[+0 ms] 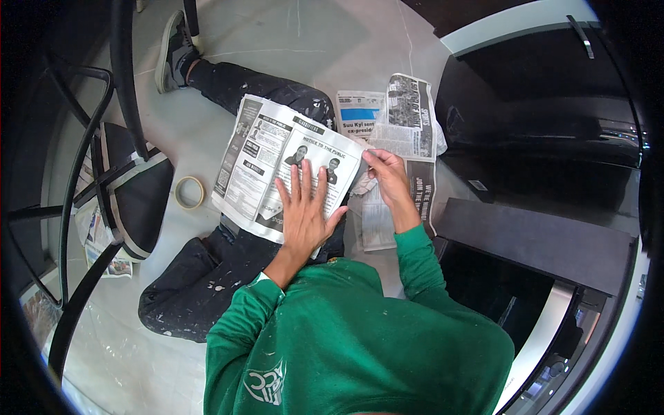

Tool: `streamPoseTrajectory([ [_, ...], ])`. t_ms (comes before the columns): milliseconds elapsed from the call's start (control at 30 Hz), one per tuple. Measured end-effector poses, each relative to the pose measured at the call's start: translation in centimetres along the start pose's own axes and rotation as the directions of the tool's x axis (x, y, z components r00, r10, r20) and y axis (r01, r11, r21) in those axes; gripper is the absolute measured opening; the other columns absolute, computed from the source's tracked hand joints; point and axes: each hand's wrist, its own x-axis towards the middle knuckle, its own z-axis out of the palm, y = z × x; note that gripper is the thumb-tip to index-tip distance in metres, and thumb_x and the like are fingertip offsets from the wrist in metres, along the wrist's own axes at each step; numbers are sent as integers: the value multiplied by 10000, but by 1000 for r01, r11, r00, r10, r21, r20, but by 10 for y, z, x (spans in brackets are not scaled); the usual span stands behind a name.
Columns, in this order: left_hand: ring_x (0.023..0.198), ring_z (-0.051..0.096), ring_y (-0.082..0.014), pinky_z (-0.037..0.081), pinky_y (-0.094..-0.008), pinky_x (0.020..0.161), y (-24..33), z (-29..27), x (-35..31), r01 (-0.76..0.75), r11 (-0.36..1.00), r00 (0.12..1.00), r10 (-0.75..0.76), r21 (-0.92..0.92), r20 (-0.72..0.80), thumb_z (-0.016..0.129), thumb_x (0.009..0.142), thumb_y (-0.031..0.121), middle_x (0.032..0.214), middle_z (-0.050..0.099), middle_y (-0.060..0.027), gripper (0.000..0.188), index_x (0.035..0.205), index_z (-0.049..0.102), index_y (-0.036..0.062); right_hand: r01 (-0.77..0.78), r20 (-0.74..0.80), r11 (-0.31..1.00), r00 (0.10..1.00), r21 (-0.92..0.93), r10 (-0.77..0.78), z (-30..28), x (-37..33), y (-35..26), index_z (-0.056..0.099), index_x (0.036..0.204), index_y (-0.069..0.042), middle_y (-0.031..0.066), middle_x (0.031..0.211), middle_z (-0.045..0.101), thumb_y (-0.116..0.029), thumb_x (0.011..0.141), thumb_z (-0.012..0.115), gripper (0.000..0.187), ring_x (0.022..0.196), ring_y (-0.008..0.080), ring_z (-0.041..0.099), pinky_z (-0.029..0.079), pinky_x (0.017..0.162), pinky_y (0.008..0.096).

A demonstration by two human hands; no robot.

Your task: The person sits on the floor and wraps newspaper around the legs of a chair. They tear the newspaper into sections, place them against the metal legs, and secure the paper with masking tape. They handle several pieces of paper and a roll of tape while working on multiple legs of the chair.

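A folded newspaper sheet (242, 166) lies across my thighs, its printed side up. My left hand (304, 216) rests flat on its lower middle with the fingers spread. At the sheet's right edge, my right hand (393, 181) pinches the paper near the upper corner between thumb and fingers. More newspaper sheets (380, 214) lie on the floor just beyond my right hand, partly overlapping and crumpled.
A roll of tape (189, 192) lies on the pale tiled floor (290, 31) to the left. Beside it are a black bag (142, 200) and black metal chair legs (69, 207). Dark glossy cabinets (532, 97) and an oven-like appliance (498, 290) stand at the right.
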Motion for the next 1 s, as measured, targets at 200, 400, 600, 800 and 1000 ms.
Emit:
streamPoseTrajectory([
  [200, 1548, 84, -483, 43, -709, 1191, 1, -2, 1, -14, 1000, 1000, 14, 3, -16, 600, 917, 619, 1673, 143, -270, 938, 1603, 293, 58, 128, -21, 991, 991, -42, -129, -21, 16, -20, 754, 923, -54, -19, 820, 707, -154, 905, 785, 107, 662, 43, 555, 417, 599, 212],
  [400, 1546, 88, -486, 46, -720, 1186, 2, -5, 1, -9, 1000, 1000, 9, -2, -10, 604, 906, 623, 1671, 144, -269, 951, 1605, 288, 61, 158, 71, 975, 986, -158, -148, 6, 23, -38, 767, 914, -48, -26, 808, 712, -137, 904, 779, 91, 656, 38, 566, 407, 597, 211],
  [600, 1548, 77, -485, 29, -699, 1198, 0, -5, -1, -10, 1000, 1000, 10, 15, 3, 600, 894, 656, 1673, 128, -278, 985, 1605, 283, 51, 192, 84, 975, 980, -112, -183, 34, 33, -45, 765, 932, -51, -25, 802, 711, -146, 913, 773, 97, 628, 41, 559, 400, 587, 199],
  [800, 1545, 90, -490, 39, -687, 1206, -1, -16, -2, -1, 999, 999, 3, -51, 48, 703, 852, 545, 1664, 134, -296, 993, 1596, 288, 35, 219, -152, 967, 968, 132, -198, 6, 83, -31, 669, 1164, -55, 31, 1065, 688, -249, 969, 723, 280, 897, 111, 601, 479, 704, 279],
  [1000, 1508, 257, -451, 153, -635, 1231, 16, -37, 1, -158, 945, 987, 146, -288, -61, 709, 782, 207, 1604, 338, -227, 673, 1395, 540, -14, -30, -297, 922, 942, 385, 154, -162, 132, 85, 449, 1467, -36, 175, 1384, 602, -430, 1022, 608, 615, 1233, 289, 581, 446, 1008, 410],
])
